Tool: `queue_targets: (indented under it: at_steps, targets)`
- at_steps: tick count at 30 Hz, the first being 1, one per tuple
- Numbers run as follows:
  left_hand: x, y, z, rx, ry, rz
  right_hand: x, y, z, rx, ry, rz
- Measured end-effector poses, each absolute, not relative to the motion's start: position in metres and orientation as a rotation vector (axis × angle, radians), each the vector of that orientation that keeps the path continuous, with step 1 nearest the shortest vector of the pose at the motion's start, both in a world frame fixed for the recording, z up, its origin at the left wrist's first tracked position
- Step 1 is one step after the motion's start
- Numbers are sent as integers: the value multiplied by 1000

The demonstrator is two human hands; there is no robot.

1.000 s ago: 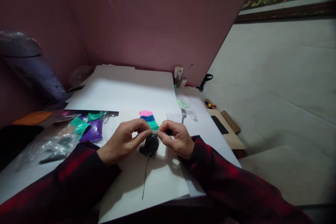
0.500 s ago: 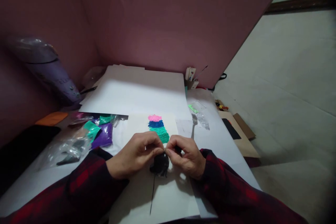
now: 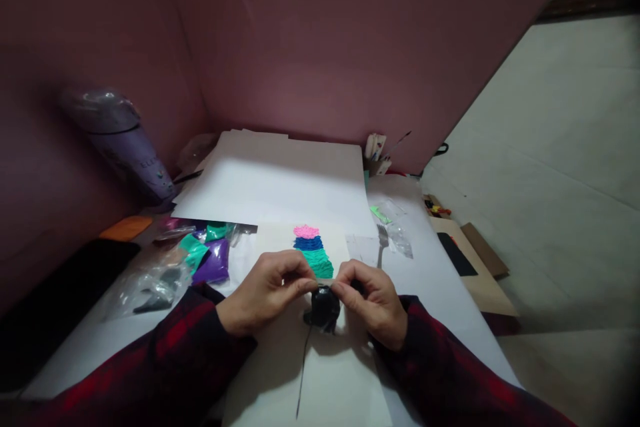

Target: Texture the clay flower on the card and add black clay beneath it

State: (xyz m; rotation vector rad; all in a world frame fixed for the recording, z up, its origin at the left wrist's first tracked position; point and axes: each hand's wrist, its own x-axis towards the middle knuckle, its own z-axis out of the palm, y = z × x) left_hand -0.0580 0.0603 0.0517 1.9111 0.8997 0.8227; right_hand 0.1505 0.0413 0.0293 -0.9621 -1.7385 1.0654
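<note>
My left hand (image 3: 265, 290) and my right hand (image 3: 375, 303) each pinch the top edge of a small, shiny packet of black clay (image 3: 325, 311). It hangs between the fingertips, above a sheet of off-white paper (image 3: 345, 380). Just beyond the fingers, textured bands of clay lie on the sheet: pink (image 3: 306, 232), dark blue (image 3: 308, 243) and green (image 3: 319, 263). A thin dark line (image 3: 301, 380) runs down the paper below the packet; whether it is drawn or a loose strand, I cannot tell.
Clay packets, one purple (image 3: 213, 262), and a clear bag (image 3: 155, 290) lie at left. A purple bottle (image 3: 127, 153) stands behind them. White sheets (image 3: 280, 177) cover the back. At right are a fork (image 3: 383, 243) and a clear wrapper (image 3: 400, 240). A black object (image 3: 65, 307) lies far left.
My fingertips have drawn slightly apart, stretching the packet's top edge between them; they nearly met before. The whole view has shifted, so things appear further right.
</note>
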Motion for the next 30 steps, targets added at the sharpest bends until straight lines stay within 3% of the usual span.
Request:
queue_targets:
  at_steps: [5,15,30]
  targets:
    - [-59,62,52,1821,931,794,152,44,29,-949,-1696,1145]
    - [-55,62,48,1769,848,778,149,44,30,-889,-1817,984]
    - [-51,59,47,1660,800,760,149,44,27,-918,-1746,1126]
